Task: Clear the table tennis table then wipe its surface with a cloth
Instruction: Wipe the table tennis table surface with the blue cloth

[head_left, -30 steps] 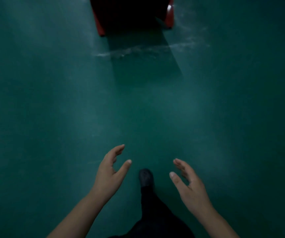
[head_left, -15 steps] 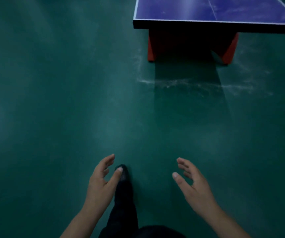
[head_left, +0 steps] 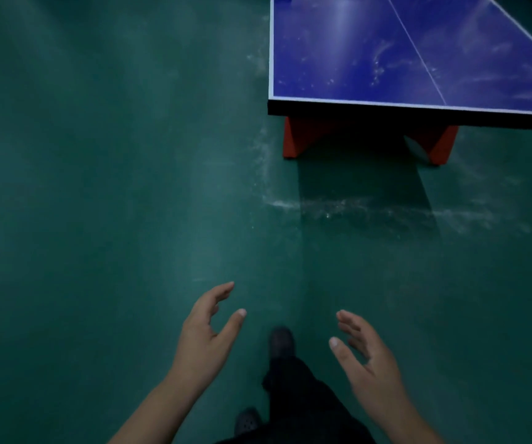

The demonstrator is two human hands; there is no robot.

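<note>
At the near edge, a dark shoe and a leg in black trousers stand on a dark green floor, with a second dark shoe stepped forward just beyond them.

Either side of that forward shoe, two bare forearms reach out from the near edge. The left hand hangs in the air, palm turned inward, its fingers loosely curved and slightly apart, the thumb held away from them — it holds nothing. The right hand mirrors it on the other side, palm inward, fingers relaxed and a little spread, thumb apart, also holding nothing. The two hands are well apart from each other and touch nothing.

Farther on, pale scuff marks streak across the floor to the right of centre.

Beyond the scuffs, at the far right, stands the table tennis table — well apart from the hands. Its blue top has white edge lines and a thin white centre line, and is smeared with whitish dust marks. A black side edge runs below the top, and red-orange legs support it, casting a dark shadow on the floor toward the viewer.
</note>
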